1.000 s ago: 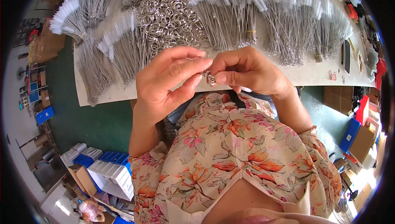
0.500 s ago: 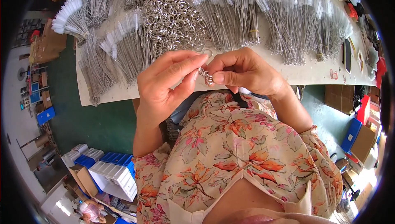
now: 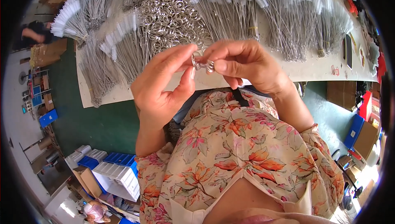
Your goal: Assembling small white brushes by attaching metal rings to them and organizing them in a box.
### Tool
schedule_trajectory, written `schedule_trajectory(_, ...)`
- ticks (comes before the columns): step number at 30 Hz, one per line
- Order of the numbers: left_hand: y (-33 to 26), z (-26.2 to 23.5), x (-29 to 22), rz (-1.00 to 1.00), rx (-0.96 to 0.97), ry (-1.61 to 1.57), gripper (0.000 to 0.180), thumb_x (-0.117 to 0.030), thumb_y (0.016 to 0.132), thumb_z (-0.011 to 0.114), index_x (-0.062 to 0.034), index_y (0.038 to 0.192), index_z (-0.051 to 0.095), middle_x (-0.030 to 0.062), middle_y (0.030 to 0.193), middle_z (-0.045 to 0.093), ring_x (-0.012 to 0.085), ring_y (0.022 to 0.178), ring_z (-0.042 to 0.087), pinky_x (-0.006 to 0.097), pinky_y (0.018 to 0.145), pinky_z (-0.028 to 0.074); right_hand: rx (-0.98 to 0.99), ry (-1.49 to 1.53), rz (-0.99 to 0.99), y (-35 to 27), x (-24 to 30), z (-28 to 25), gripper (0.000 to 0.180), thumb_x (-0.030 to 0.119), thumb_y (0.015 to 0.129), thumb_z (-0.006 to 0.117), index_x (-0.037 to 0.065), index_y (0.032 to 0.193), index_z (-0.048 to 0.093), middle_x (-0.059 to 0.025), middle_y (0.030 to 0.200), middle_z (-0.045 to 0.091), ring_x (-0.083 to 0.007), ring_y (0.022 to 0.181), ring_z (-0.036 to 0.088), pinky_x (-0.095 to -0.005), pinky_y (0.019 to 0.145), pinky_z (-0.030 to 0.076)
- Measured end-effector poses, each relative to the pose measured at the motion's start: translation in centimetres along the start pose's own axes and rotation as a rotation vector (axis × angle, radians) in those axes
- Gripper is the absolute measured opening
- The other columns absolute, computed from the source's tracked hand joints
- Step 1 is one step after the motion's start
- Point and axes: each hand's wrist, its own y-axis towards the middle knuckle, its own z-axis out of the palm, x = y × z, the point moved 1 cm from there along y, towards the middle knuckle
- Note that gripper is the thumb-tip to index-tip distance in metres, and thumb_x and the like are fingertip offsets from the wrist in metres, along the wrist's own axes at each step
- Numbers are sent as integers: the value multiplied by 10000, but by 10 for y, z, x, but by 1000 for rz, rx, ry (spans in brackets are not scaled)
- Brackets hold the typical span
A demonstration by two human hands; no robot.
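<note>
My left hand (image 3: 160, 82) pinches a shiny metal split ring (image 3: 193, 61) between thumb and fingertips, its face turned edge-on. Close by on the right, my right hand (image 3: 253, 68) grips several small metal rings (image 3: 210, 66) bunched between thumb and bent index finger. A short bit of metal bridges the gap between the two hands; whether it is linked to the left ring is too small to tell. Just beyond my fingers, a heap of loose metal rings (image 3: 168, 18) covers the middle of the table.
Wire-handled brushes (image 3: 230, 18) with white bristles lie in bundles right of the heap, with more brushes (image 3: 88, 14) on the left. The pale table (image 3: 329, 70) has a dark phone-like slab (image 3: 347, 51) at right. White and blue crates (image 3: 117, 174) stand on the green floor.
My hands have drawn slightly apart, the left shifting a little left and down. The ring in my left fingers now shows separate from the bunch. A dark-clothed person has come into view at far left.
</note>
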Motion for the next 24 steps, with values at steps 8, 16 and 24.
schedule_trajectory(8, 10, 4, -8, 74, -117, -21, 329, 88, 708, 638, 57, 1034, 606, 154, 938, 640, 185, 748, 654, 253, 666, 528, -64, 33, -235, 6, 25, 14, 180, 184, 842, 633, 12, 895, 646, -3, 748, 608, -39, 563, 489, -187, 502, 405)
schedule_trajectory(16, 20, -3, -1, 63, -62, -68, 289, 81, 706, 623, 64, 995, 621, 149, 918, 645, 171, 746, 646, 244, 651, 532, -36, -67, -261, 14, 26, 7, 152, 149, 835, 638, 1, 867, 642, -8, 720, 609, -51, 553, 516, -190, 507, 418)
schedule_trajectory(24, 25, -4, -6, 121, -22, 27, 284, 85, 698, 620, 41, 978, 632, 142, 909, 651, 165, 718, 642, 239, 620, 523, 7, 41, -152, 15, 22, 0, 143, 154, 817, 659, 17, 855, 648, -6, 670, 592, -34, 523, 501, -174, 438, 351)
